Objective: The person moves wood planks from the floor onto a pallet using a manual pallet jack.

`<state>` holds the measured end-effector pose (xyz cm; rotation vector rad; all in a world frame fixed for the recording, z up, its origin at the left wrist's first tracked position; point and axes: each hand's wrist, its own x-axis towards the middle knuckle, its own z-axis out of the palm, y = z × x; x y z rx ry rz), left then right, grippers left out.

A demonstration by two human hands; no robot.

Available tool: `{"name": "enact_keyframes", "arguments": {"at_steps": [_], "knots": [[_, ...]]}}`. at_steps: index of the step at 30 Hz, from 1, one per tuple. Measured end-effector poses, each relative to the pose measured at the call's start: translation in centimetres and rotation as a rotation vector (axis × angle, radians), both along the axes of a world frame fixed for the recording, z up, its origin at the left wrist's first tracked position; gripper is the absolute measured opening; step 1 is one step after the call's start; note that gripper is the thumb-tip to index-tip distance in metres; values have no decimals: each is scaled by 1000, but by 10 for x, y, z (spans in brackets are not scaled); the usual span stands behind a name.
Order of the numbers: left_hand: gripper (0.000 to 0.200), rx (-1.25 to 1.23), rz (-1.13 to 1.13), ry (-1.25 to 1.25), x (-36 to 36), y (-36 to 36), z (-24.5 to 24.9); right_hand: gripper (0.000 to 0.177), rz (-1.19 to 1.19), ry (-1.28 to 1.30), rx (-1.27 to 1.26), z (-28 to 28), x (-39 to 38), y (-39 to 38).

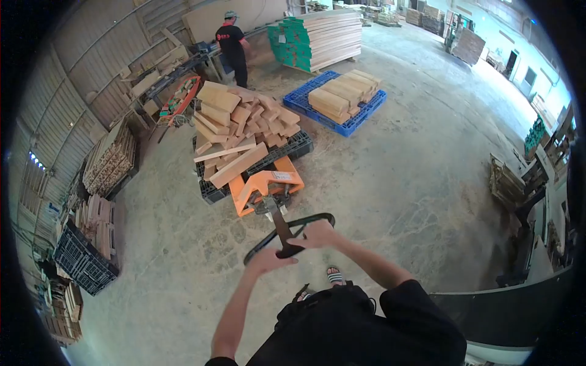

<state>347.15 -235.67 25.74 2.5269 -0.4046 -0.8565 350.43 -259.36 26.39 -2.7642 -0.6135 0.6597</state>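
An orange pallet jack (267,183) stands in front of me, its forks under a black plastic pallet (299,145). Heaped loosely on that pallet are many cut wood blocks (244,122). My left hand (267,261) is closed round the lower left part of the jack's black loop handle (317,218). On the handle's right side, my right hand (316,235) grips too, its thumb toward the central shaft. The handle tilts toward my body, above my sandalled feet.
A blue pallet (349,129) with stacked wood blocks lies beyond the jack, right of the heap. Behind it is a tall stack of green-ended boards (326,39). A person in black (232,49) stands at a bench. Wood stacks and a black pallet (82,259) line the left.
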Motion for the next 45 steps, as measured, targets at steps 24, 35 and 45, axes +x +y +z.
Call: {"name": "enact_keyframes", "arguments": {"at_steps": [24,35,45], "knots": [[49,214,5,-68,-65,-12,-81,35,114,-128,75,-84,-66,-19],[46,193,57,-247,65,25,31,35,51,-170,29,33,65,22],[42,243,52,97,-133,-39,-126,33,112,-34,-26,-186,-124,-27]]}}
